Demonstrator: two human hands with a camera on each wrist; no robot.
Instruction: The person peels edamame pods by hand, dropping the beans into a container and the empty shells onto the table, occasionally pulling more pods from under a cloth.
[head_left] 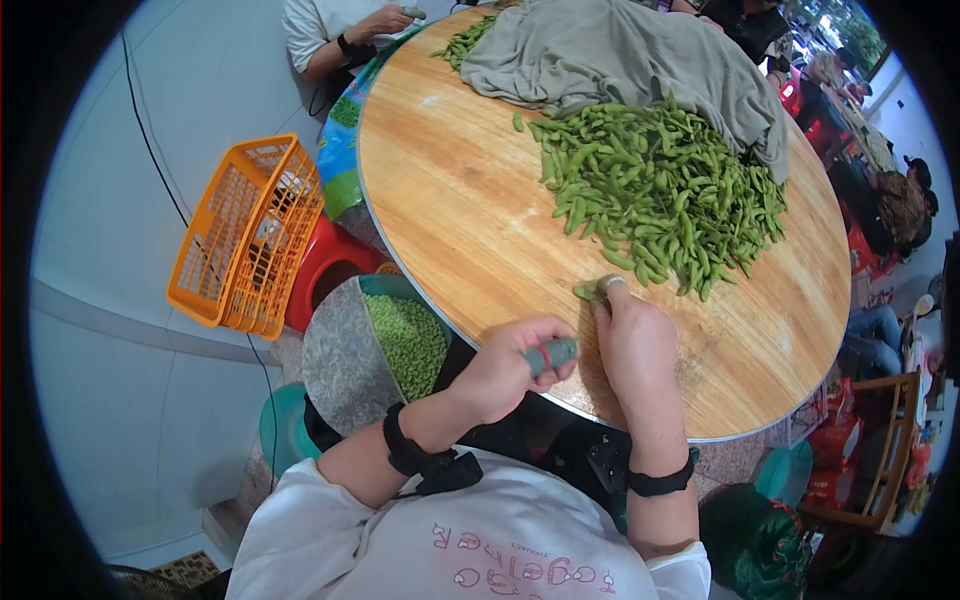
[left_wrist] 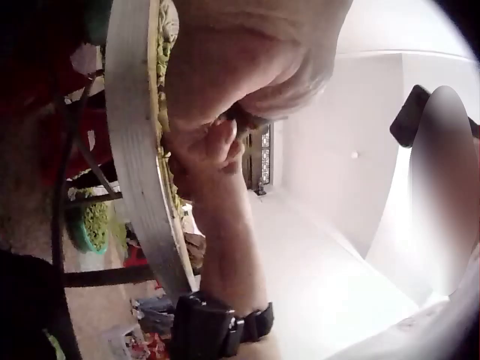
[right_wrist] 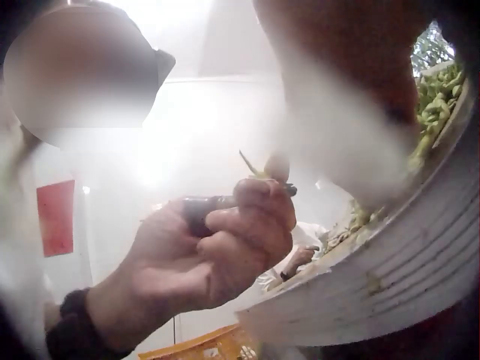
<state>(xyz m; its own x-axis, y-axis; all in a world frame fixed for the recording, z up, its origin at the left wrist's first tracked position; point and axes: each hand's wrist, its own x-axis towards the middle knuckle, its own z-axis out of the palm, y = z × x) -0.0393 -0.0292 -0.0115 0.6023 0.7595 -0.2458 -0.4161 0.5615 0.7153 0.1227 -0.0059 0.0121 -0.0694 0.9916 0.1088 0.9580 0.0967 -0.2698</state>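
Observation:
My left hand (head_left: 510, 365) is held over the near table edge, fingers curled beside a grey-green cover (head_left: 550, 356) with a red band, seemingly on the thumb. In the right wrist view, that hand (right_wrist: 225, 251) pinches a small green piece (right_wrist: 256, 172) at its fingertips. My right hand (head_left: 640, 345) reaches over the tabletop, its fingertips pinching a green pod (head_left: 586, 292) just below the large pile of pods (head_left: 660, 190). A grey piece (head_left: 610, 283) covers one of its fingertips. The left wrist view hides most finger detail.
A grey cloth (head_left: 620, 55) covers the far part of the pile on the round wooden table (head_left: 450, 170). Left of the table stand a container of shelled beans (head_left: 405, 345), an orange basket (head_left: 235, 240) and a red stool (head_left: 335, 255). Other people sit at the far side.

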